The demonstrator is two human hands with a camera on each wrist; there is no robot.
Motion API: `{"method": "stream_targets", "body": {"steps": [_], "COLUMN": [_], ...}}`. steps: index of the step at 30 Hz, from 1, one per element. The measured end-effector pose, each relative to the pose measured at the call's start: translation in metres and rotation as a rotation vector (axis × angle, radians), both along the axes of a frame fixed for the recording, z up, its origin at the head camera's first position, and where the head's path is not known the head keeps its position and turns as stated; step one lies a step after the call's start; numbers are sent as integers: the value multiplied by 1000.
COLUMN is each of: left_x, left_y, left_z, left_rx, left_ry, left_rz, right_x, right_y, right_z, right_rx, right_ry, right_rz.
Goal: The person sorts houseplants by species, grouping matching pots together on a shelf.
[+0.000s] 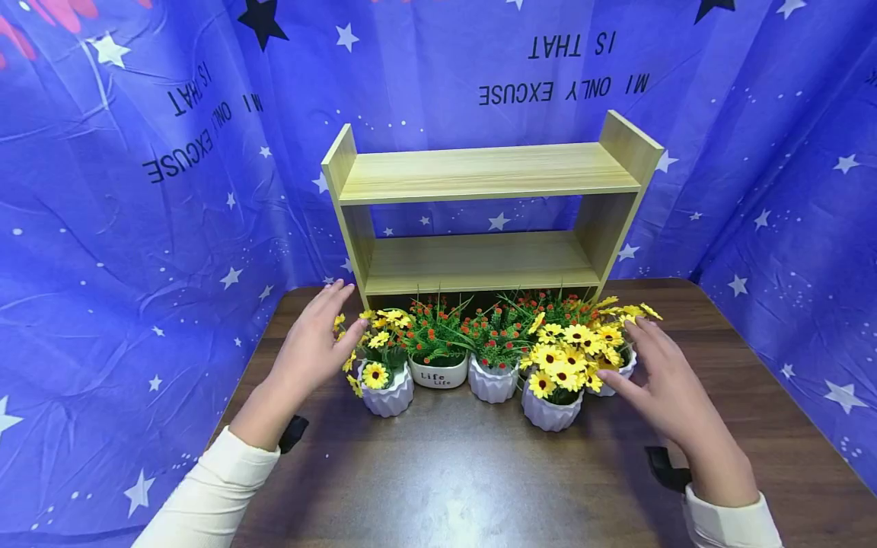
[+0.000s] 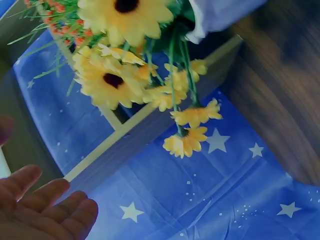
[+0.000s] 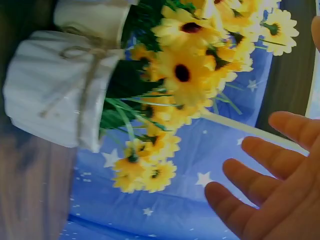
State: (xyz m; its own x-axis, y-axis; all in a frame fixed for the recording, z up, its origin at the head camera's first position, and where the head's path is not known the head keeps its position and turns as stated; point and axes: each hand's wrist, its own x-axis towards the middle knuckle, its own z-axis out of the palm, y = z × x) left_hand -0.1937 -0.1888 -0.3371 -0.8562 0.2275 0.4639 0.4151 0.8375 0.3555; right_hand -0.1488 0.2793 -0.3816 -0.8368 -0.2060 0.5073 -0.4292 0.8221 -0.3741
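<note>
My left hand [image 1: 311, 339], fingers extended, hovers beside a white pot of yellow artificial daisies [image 1: 387, 388] at the left end of a row of potted plants. At the other end my right hand [image 1: 661, 380] is held up next to more yellow daisies [image 1: 565, 365] in a white pot. Between them stand an oval pot marked "Life" [image 1: 438, 374] and a ribbed white pot [image 1: 492, 383], both with red-flowered greenery. In the right wrist view, a white pot tied with twine [image 3: 55, 90] holds yellow daisies. Neither hand grips anything.
Behind the plants a two-tier wooden shelf [image 1: 479, 262] stands on the brown table [image 1: 438, 472]. A blue curtain with stars [image 1: 425, 84] hangs at the back and sides. Another red-flowered plant [image 1: 555, 308] is partly hidden behind the daisies.
</note>
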Motion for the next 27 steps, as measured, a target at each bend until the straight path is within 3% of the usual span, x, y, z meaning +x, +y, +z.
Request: {"method": "stream_targets", "body": {"steps": [9, 18, 23, 27], "left_x": [-28, -54, -61, -64], "left_y": [-5, -8, -9, -11], "left_z": [14, 21, 23, 23], "left_rx": [57, -20, 28, 50], "left_ry": [6, 14, 52, 27], "left_rz": [-2, 28, 70, 106], "right_x": [11, 24, 28, 31], "right_y": [-3, -12, -16, -20], "right_z": [-25, -45, -52, -59], "right_rx": [-149, -209, -223, -248], "right_ry": [82, 28, -22, -55], "right_rz": [-103, -163, -203, -217]}}
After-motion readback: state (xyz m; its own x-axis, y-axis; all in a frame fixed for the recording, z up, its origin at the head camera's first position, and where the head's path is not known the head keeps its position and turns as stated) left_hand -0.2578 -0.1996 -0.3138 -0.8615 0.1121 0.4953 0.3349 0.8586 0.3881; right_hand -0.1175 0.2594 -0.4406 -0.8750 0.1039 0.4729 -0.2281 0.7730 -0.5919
